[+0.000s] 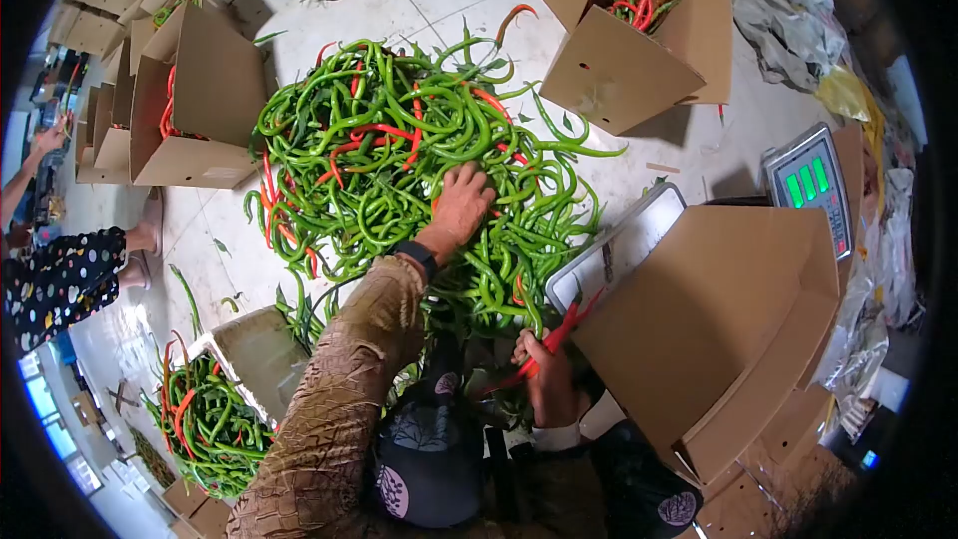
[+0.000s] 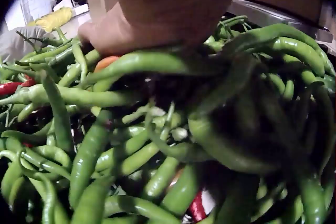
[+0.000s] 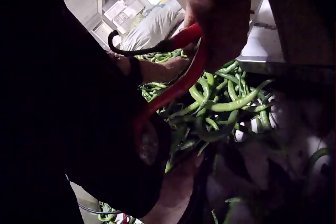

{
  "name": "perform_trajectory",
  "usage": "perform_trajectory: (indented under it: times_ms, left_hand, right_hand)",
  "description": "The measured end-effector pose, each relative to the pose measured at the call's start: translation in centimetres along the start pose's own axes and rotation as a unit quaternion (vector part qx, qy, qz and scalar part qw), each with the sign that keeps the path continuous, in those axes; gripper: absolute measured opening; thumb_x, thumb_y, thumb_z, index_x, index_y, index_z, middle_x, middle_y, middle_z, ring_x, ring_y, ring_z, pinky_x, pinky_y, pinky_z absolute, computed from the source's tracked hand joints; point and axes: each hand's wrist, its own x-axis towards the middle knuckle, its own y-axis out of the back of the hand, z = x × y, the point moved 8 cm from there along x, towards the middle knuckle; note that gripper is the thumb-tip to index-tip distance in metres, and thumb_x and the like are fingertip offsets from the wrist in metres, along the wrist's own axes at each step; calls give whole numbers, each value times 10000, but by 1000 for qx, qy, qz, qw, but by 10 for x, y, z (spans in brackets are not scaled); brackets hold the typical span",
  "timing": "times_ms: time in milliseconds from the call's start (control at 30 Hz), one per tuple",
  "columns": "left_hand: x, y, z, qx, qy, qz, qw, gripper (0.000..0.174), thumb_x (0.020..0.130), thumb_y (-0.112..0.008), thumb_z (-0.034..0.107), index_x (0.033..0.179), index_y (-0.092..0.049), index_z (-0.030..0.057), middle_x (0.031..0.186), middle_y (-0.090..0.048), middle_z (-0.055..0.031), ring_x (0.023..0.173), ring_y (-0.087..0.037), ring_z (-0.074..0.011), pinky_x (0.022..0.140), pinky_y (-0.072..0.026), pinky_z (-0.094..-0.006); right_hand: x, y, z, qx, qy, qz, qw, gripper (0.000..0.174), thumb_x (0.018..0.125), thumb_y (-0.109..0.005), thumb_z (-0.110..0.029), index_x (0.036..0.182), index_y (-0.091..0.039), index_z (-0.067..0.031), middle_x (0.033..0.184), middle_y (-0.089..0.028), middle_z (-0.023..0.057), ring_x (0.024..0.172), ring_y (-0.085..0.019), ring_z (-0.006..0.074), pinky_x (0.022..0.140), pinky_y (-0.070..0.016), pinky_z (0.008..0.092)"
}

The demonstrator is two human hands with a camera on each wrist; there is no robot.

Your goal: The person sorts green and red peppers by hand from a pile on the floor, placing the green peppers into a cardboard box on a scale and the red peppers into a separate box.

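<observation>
A big heap of long green peppers (image 1: 399, 140), with some red ones mixed in, lies on the pale floor. My left hand (image 1: 461, 202) reaches into the middle of the heap, fingers curled down round a bunch of green peppers (image 2: 157, 64). In the left wrist view the left hand (image 2: 157, 8) sits right on top of them. My right hand (image 1: 544, 379) is close to my body at the heap's near edge and grips a few long red peppers (image 1: 556, 337). In the right wrist view the right hand (image 3: 215, 19) holds those red peppers (image 3: 173, 90), which hang down and curve left.
A large cardboard box (image 1: 738, 319) stands at my right beside a steel scale pan (image 1: 619, 240) and its green display (image 1: 810, 185). Another box (image 1: 619, 50) with red peppers stands beyond the heap, and more boxes (image 1: 190, 100) at left. A smaller pepper pile (image 1: 210, 419) and a seated person (image 1: 60, 279) are at left.
</observation>
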Motion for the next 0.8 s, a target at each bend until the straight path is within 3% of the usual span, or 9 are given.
perform_trajectory:
  times_ms: [100,200,367,433,500,533,567,633,800]
  left_hand:
    - [-2,32,2,-42,-39,-17,998,166,763,-586,155,910,-635,98,1109,-588,-110,1176,-482,-314,971,-364,-476]
    - [-22,119,-15,-220,3,150,964,282,659,-614,-9,937,-638,34,1015,-642,-142,961,-600,-343,812,-482,-407]
    - [-55,232,-31,-355,48,248,900,154,764,-708,22,900,-652,-24,951,-675,-131,880,-657,-286,787,-521,-364]
    - [-72,259,-31,-398,99,256,875,106,823,-701,34,894,-646,-23,884,-666,-101,825,-648,-213,757,-520,-320]
    - [-94,252,-46,-527,275,193,780,176,847,-679,97,975,-627,-12,909,-655,-75,790,-620,-158,706,-499,-292]
    - [-96,249,-50,-573,318,151,739,180,894,-658,134,1022,-606,17,910,-648,-41,746,-602,-113,667,-492,-264]
    - [-104,225,-57,-656,373,149,639,173,927,-644,171,1027,-601,37,897,-642,-30,741,-601,-106,657,-499,-261]
    - [-112,203,-51,-738,372,162,540,204,941,-644,207,1059,-595,48,895,-639,-22,758,-607,-107,664,-510,-273]
    - [-124,191,-7,-814,361,113,441,207,948,-631,194,1088,-575,52,957,-631,-37,849,-621,-143,735,-531,-306]
  right_hand:
    - [1,4,-1,7,7,-13,1000,116,919,-588,-124,974,-560,-26,815,-536,33,742,-525,146,707,-448,312]
    - [0,-1,-5,41,8,-12,999,123,901,-594,-118,980,-558,-30,816,-530,31,749,-520,154,700,-450,320]
    - [-15,-27,-33,84,55,-48,994,167,881,-605,-107,1020,-569,-21,823,-566,56,704,-547,159,682,-467,310]
    - [-27,-33,-44,45,59,-22,997,185,866,-625,-118,1012,-573,-17,856,-592,82,721,-559,168,728,-465,313]
    - [-39,-46,-60,38,77,-36,996,201,848,-645,-128,1000,-580,-14,881,-613,102,734,-574,173,750,-470,313]
    - [-43,-52,-69,8,100,-41,994,191,857,-633,-131,998,-583,-12,877,-614,97,735,-575,170,745,-473,311]
    - [-47,-59,-79,-22,124,-47,991,182,866,-621,-134,996,-586,-11,874,-614,92,737,-577,167,739,-476,308]
    - [-57,-73,-93,-51,131,-47,989,131,876,-592,-96,985,-578,-24,883,-613,90,748,-562,153,733,-465,294]
    - [-57,-105,-110,-147,136,-79,977,106,919,-564,-85,988,-592,-9,909,-659,101,760,-563,124,706,-458,265]
